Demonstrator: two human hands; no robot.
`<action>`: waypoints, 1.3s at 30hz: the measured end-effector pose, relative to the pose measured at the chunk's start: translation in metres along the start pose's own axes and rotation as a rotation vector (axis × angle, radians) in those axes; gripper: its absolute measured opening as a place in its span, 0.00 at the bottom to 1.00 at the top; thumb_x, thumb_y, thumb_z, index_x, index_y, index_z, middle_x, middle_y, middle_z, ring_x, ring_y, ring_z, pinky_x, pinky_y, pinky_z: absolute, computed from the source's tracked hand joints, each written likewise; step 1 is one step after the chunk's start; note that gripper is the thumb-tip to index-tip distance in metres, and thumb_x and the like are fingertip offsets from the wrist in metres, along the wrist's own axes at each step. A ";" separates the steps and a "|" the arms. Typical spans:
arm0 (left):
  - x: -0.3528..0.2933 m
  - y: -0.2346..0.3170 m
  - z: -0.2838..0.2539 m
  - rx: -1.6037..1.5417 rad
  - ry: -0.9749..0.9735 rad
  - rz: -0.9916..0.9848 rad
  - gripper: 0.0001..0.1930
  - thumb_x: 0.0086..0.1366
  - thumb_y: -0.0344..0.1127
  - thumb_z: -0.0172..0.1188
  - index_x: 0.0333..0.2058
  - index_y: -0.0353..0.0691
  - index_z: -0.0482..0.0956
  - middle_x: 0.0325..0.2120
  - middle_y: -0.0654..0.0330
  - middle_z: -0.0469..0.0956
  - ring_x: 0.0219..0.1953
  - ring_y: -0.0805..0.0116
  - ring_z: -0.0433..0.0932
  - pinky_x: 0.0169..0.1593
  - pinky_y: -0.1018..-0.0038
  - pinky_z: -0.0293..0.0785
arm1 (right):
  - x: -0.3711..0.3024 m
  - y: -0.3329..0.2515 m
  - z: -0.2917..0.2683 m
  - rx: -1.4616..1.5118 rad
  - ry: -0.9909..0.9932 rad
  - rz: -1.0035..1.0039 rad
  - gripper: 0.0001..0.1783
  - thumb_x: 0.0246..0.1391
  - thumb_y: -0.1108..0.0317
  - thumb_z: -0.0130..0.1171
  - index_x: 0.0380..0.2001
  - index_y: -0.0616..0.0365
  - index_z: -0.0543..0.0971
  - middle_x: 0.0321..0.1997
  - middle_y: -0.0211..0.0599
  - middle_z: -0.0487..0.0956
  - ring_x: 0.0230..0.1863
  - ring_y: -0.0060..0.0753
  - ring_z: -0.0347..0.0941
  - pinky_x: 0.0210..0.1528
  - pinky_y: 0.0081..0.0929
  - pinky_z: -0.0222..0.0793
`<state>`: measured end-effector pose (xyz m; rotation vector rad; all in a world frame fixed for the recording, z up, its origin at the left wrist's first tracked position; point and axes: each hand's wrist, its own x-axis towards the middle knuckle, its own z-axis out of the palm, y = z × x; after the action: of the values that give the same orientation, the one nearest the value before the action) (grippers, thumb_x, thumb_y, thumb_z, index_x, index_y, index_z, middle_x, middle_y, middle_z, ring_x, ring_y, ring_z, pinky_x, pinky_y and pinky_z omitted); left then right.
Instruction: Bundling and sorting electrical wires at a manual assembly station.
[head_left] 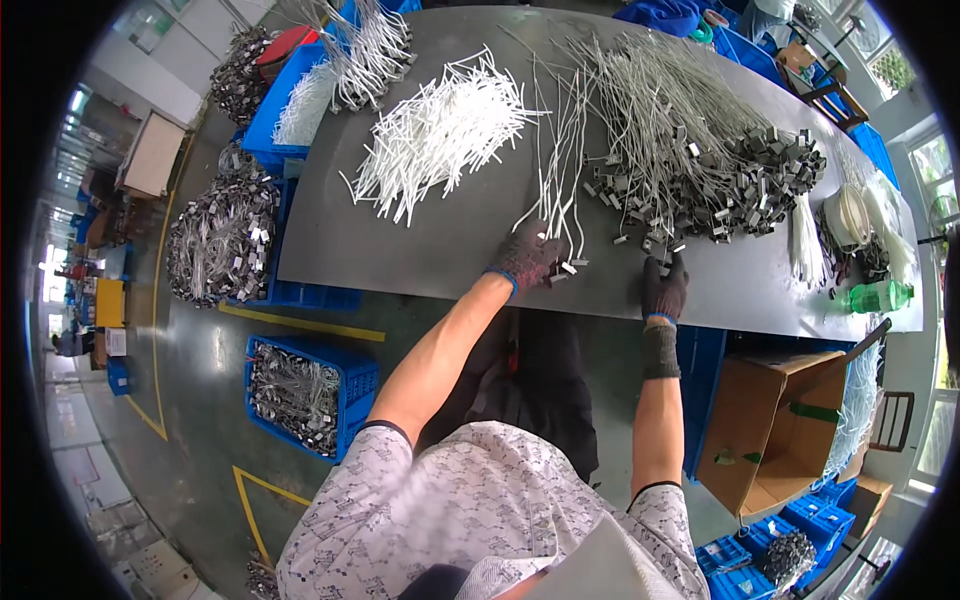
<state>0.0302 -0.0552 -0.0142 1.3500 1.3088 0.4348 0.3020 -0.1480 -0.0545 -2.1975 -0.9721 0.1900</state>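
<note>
My left hand (528, 254), in a dark knitted glove, is closed round several thin whitish wires (560, 170) with small metal block ends. The wires run away from me across the table, and a few block ends (568, 268) stick out beside the fingers. My right hand (665, 290), gloved too, is at the near edge of a big heap of metal-ended wires (700, 180). Its fingertips close in on the block end of one wire at the heap's fringe; the exact grip is partly hidden. Left of the held wires lies a pile of short white tubes (440, 130).
The grey table (350, 245) ends just before my body. At its right are a green plastic bottle (880, 296) and a white roll (848, 215). A cardboard box (740, 440) stands below right. Blue crates of wires (300, 395) stand on the floor at left.
</note>
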 end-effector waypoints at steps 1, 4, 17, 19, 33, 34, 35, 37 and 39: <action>0.001 -0.006 -0.005 0.133 0.055 0.111 0.20 0.67 0.43 0.60 0.51 0.34 0.75 0.31 0.56 0.81 0.27 0.69 0.81 0.29 0.69 0.78 | 0.008 0.005 0.007 0.011 0.000 -0.008 0.29 0.57 0.50 0.63 0.57 0.53 0.77 0.44 0.54 0.80 0.45 0.61 0.77 0.50 0.51 0.72; 0.002 -0.027 -0.028 0.296 0.241 0.239 0.18 0.65 0.44 0.59 0.46 0.35 0.78 0.33 0.48 0.82 0.28 0.54 0.81 0.32 0.61 0.78 | 0.022 0.024 0.022 -0.020 -0.041 -0.001 0.22 0.55 0.51 0.62 0.44 0.57 0.84 0.39 0.50 0.82 0.42 0.55 0.79 0.47 0.47 0.73; 0.033 -0.113 -0.195 0.773 0.638 -0.355 0.21 0.57 0.48 0.62 0.44 0.41 0.83 0.48 0.45 0.81 0.52 0.47 0.81 0.53 0.55 0.78 | -0.117 0.075 -0.118 0.787 -0.524 0.619 0.08 0.57 0.66 0.58 0.33 0.60 0.80 0.22 0.28 0.74 0.23 0.24 0.72 0.24 0.23 0.67; 0.040 -0.123 -0.198 0.735 0.628 -0.374 0.20 0.55 0.46 0.62 0.44 0.42 0.84 0.48 0.46 0.81 0.51 0.46 0.81 0.54 0.55 0.78 | -0.141 0.090 -0.126 0.923 -0.475 0.640 0.08 0.58 0.66 0.58 0.32 0.59 0.80 0.22 0.28 0.74 0.22 0.24 0.71 0.24 0.23 0.67; -0.022 -0.115 -0.083 -1.343 0.026 -0.217 0.02 0.66 0.27 0.62 0.36 0.38 0.78 0.29 0.59 0.80 0.30 0.67 0.80 0.35 0.72 0.83 | -0.328 0.288 -0.143 -0.536 -0.913 -0.015 0.13 0.56 0.64 0.55 0.41 0.55 0.83 0.44 0.54 0.83 0.45 0.59 0.80 0.47 0.48 0.77; -0.024 -0.096 -0.060 -1.400 -0.067 -0.132 0.02 0.66 0.27 0.61 0.37 0.37 0.78 0.31 0.58 0.80 0.32 0.66 0.81 0.37 0.71 0.83 | -0.337 0.273 -0.153 -0.510 -0.930 0.006 0.14 0.57 0.64 0.55 0.43 0.54 0.83 0.45 0.54 0.83 0.46 0.59 0.80 0.47 0.48 0.76; -0.026 -0.075 -0.034 -1.337 -0.073 -0.149 0.03 0.67 0.28 0.61 0.38 0.37 0.77 0.31 0.58 0.80 0.34 0.64 0.82 0.40 0.69 0.84 | -0.330 0.256 -0.149 -0.460 -0.891 -0.048 0.13 0.58 0.64 0.54 0.43 0.54 0.82 0.44 0.54 0.83 0.45 0.59 0.80 0.46 0.49 0.76; -0.019 -0.031 0.008 -1.270 -0.140 -0.109 0.05 0.68 0.30 0.61 0.40 0.37 0.76 0.32 0.56 0.80 0.37 0.60 0.83 0.45 0.65 0.84 | -0.290 0.215 -0.118 -0.390 -0.823 -0.149 0.12 0.59 0.65 0.52 0.42 0.53 0.82 0.42 0.53 0.83 0.45 0.60 0.80 0.44 0.50 0.76; -0.010 0.010 0.041 -1.238 -0.116 -0.091 0.05 0.69 0.31 0.60 0.39 0.37 0.75 0.33 0.54 0.81 0.37 0.58 0.84 0.45 0.59 0.85 | -0.255 0.174 -0.091 -0.368 -0.795 -0.194 0.12 0.60 0.65 0.51 0.41 0.52 0.82 0.40 0.52 0.83 0.44 0.60 0.80 0.44 0.51 0.76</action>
<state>0.0662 -0.0794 -0.0130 0.2611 0.7175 0.8858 0.2609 -0.4558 -0.1400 -2.3616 -1.7532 0.9016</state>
